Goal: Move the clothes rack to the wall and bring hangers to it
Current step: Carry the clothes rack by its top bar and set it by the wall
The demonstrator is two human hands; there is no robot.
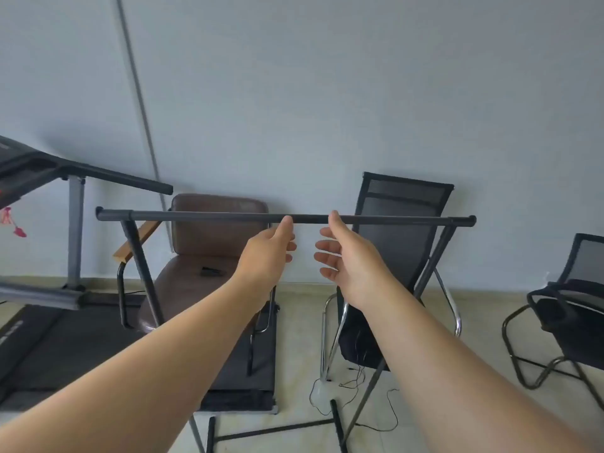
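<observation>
The clothes rack is a dark metal frame whose top bar (212, 216) runs level across the middle of the view, close to the pale wall (327, 93). Its slanted legs (140, 266) go down to feet on the floor near the bottom edge. My left hand (269, 253) reaches up just under the bar's middle, fingers loosely curled, thumb tip touching the bar. My right hand (346, 256) is beside it, palm open, fingers spread, thumb tip at the bar. Neither hand wraps the bar. No hangers are in view.
Behind the rack stand a brown padded chair (209, 243) and a black mesh chair (402, 230) against the wall. A treadmill (39, 289) fills the left side. Another black chair (568, 305) is at the right. Thin cables (359, 387) lie on the tiled floor.
</observation>
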